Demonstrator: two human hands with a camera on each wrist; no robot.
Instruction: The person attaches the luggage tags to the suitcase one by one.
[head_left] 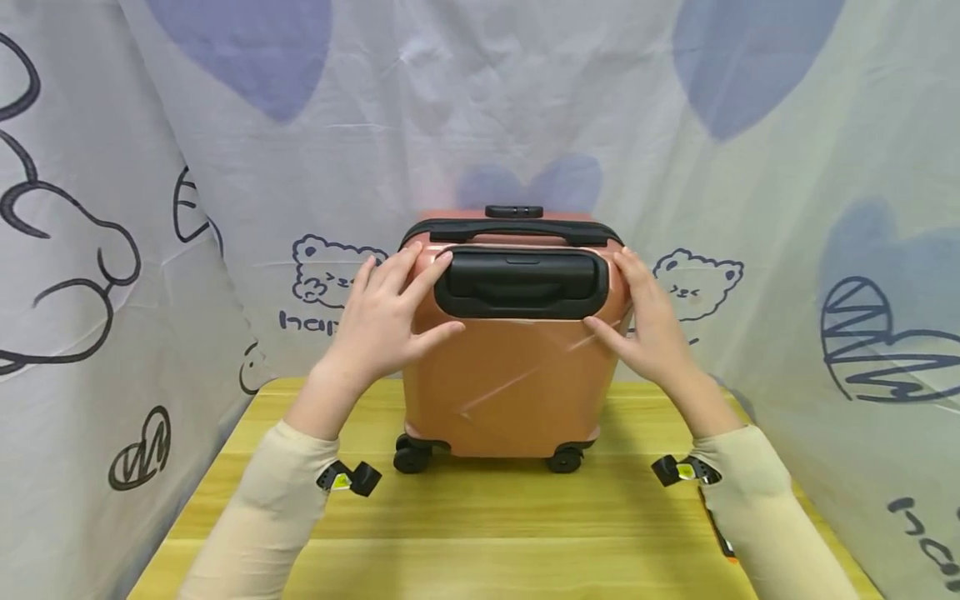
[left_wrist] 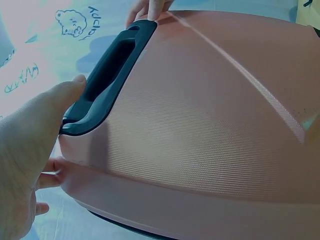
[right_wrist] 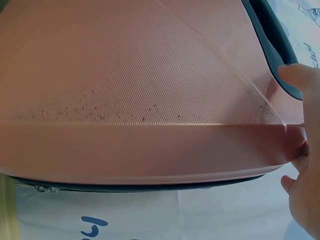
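A small pink-orange suitcase [head_left: 517,387] stands upright on its black wheels. My left hand [head_left: 382,321] lies spread on its upper left corner, thumb toward the front face, a fingertip by the black recessed handle housing [head_left: 521,283]. Against the upper right corner rests my right hand [head_left: 652,325], its thumb just under the housing and its fingers along the side. In the left wrist view, the thumb of the left hand [left_wrist: 30,145] points at the handle recess [left_wrist: 110,75]. In the right wrist view, the right hand [right_wrist: 305,165] touches the case's corner; some fingers are partly hidden.
Under the suitcase is a yellow wood-grain table [head_left: 480,517]. A black carry handle [head_left: 517,231] and a small black lock [head_left: 513,212] sit on top of the case. Printed cloth [head_left: 495,92] hangs behind. A thin dark object [head_left: 720,529] is partly covered by the right sleeve.
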